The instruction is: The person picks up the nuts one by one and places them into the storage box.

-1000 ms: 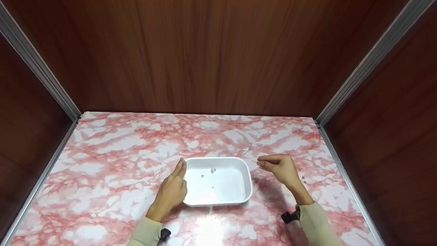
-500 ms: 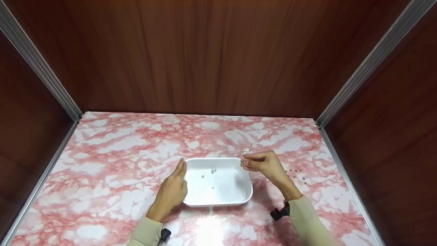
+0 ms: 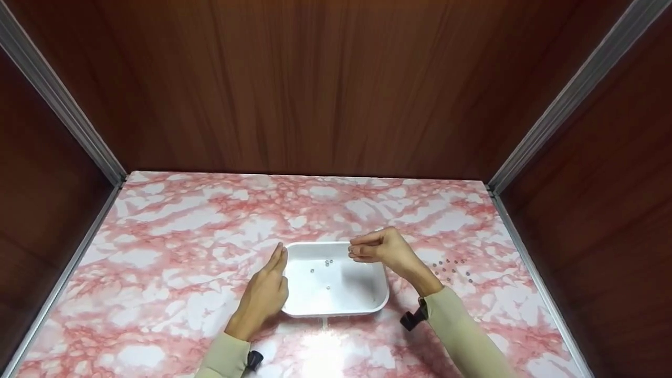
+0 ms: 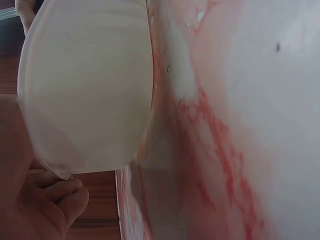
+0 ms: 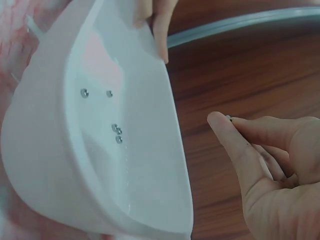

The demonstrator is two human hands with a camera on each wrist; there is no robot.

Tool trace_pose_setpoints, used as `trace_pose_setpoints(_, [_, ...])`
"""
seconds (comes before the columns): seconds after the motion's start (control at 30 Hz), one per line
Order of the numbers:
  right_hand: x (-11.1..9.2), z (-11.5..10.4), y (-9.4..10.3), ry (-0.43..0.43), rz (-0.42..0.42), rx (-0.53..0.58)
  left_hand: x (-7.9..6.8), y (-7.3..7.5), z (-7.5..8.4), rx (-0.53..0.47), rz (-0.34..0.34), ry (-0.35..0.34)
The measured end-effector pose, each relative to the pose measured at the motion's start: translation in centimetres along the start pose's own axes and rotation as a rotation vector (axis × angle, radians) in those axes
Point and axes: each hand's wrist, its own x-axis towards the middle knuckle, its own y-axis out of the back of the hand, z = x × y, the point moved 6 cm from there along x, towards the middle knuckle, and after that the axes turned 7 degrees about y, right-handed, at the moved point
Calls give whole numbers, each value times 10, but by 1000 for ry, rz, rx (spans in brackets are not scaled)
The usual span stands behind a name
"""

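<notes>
I have dark wood-grain panels [image 3: 336, 94] with grey metal rails [image 3: 569, 94] around a red-and-white marbled tabletop [image 3: 189, 215] on my feed. The left hand [image 3: 265, 291] grips the left rim of the white tray [image 3: 346, 296]; the right hand [image 3: 386, 249] pinches a small metal piece [image 5: 229, 118] over it. More pieces [image 5: 84, 93] lie inside, others [image 3: 454, 271] to the right.

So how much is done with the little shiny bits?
Probably less than half. Done: at least five small metal pieces lie in the white tray. In hand: the right hand pinches another piece above it. Seemingly remaining: several loose pieces on the table, right of the tray.
</notes>
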Motion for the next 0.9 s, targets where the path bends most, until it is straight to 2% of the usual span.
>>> trace_pose_setpoints(0.23, [17,5,-10,-58,-25,-17,1,2,1,16,12,-9])
trace_pose_setpoints(0.37, [25,9,-16,-79,-48,-35,1,0,2,-8,-24,-7])
trace_pose_setpoints(0.5, [32,11,-20,-95,-56,-67,1,-1,1,-23,-33,0])
trace_pose_setpoints(0.9, [34,14,-25,-94,-57,-125,0,0,1,-12,-18,7])
